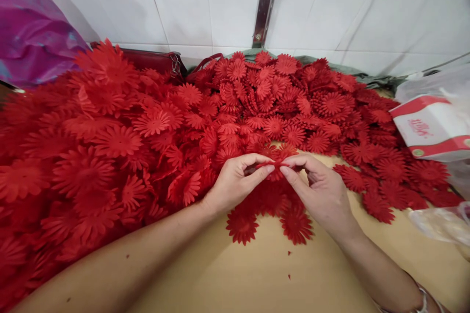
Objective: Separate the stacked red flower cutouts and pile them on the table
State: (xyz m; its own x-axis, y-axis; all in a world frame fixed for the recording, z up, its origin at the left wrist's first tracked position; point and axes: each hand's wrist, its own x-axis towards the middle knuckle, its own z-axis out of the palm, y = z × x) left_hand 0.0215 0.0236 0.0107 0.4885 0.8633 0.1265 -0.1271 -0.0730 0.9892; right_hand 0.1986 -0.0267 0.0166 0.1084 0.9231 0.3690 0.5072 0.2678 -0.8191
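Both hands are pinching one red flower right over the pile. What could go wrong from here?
1. The left hand and right hand both pinch the red flower by thin petals; pulling might tear them.
2. It sits just over loose flowers of the same colour, so a dropped piece could get lost.
3. A forearm could sweep the big pile across the table.

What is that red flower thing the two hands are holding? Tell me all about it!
The red flower piece is a flat, daisy-shaped cutout with many narrow petals, and looks like thin fabric or foam. The left hand and right hand pinch it between thumb and fingers, just above the tan table. It is mostly hidden by the fingers, so its middle cannot be seen. More such flowers lie heaped behind and under it.
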